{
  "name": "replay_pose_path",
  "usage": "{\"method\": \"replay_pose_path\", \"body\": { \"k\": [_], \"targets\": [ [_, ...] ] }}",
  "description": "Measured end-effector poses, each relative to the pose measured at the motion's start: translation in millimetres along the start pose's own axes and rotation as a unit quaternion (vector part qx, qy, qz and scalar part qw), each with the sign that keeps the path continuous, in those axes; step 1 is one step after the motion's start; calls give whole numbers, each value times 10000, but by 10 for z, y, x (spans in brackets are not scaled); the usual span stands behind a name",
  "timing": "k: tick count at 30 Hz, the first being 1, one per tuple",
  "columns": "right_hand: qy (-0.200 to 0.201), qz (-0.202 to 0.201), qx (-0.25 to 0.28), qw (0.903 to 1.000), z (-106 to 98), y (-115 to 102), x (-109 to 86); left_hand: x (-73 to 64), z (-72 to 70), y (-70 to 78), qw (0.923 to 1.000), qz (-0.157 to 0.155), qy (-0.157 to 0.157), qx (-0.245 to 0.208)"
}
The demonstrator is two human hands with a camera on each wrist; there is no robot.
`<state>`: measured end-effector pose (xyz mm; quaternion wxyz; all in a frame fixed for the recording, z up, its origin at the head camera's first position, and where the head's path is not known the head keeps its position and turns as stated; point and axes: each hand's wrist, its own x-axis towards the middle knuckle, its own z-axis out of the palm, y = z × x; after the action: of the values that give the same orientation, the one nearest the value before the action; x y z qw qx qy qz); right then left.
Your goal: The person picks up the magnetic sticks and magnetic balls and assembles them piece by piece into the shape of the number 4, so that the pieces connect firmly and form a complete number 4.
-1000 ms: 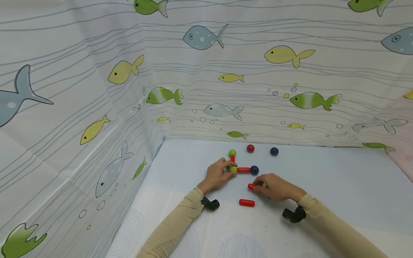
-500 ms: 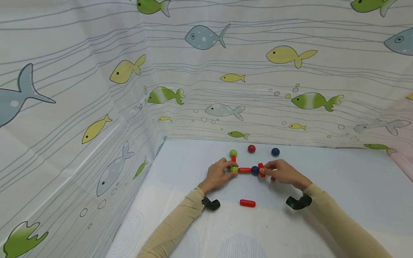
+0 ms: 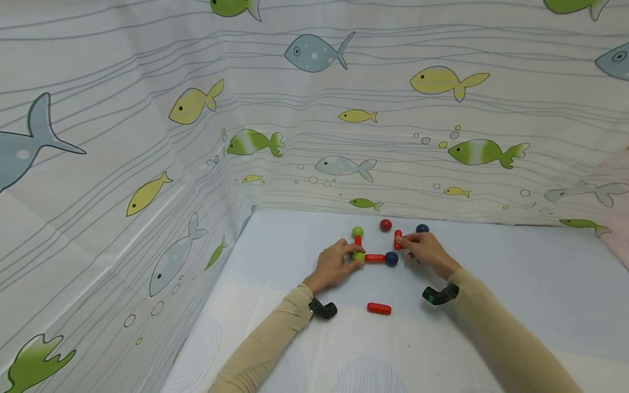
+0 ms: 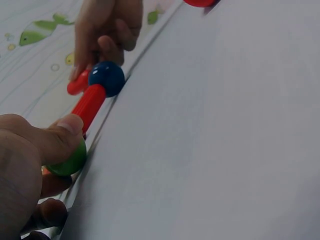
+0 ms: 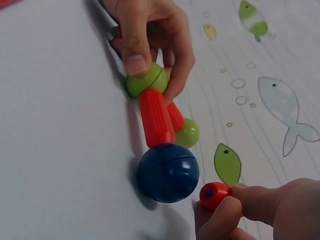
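Observation:
My left hand pinches a green ball at the corner of an L-shaped build. From that ball one red rod runs right to a dark blue ball. Another red rod runs back to a second green ball. In my right hand a loose red rod is pinched between thumb and fingers. It stands just behind and right of the joined blue ball, apart from it. The right wrist view shows a dark spot on the end of this rod.
At the back lie a loose red ball and a loose dark blue ball, the latter partly behind my right hand. A spare red rod lies nearer me on the table. Fish-printed sheeting borders the left and back.
My right hand has carried its red rod from in front of the build, past the joined blue ball's right side, to behind it. The left hand keeps its grip on the green ball.

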<state>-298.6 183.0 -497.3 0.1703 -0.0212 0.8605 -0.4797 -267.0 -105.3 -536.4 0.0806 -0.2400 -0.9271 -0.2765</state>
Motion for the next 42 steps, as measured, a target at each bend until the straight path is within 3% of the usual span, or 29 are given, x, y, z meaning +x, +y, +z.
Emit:
{"method": "replay_pose_path", "body": {
  "k": [14, 42],
  "targets": [
    [-16, 200, 42, 9998, 107, 14, 144, 11, 4, -4, 10000, 17, 35, -13],
    [121, 202, 94, 9997, 157, 99, 144, 29, -2, 2, 9999, -60, -97, 49]
  ]
}}
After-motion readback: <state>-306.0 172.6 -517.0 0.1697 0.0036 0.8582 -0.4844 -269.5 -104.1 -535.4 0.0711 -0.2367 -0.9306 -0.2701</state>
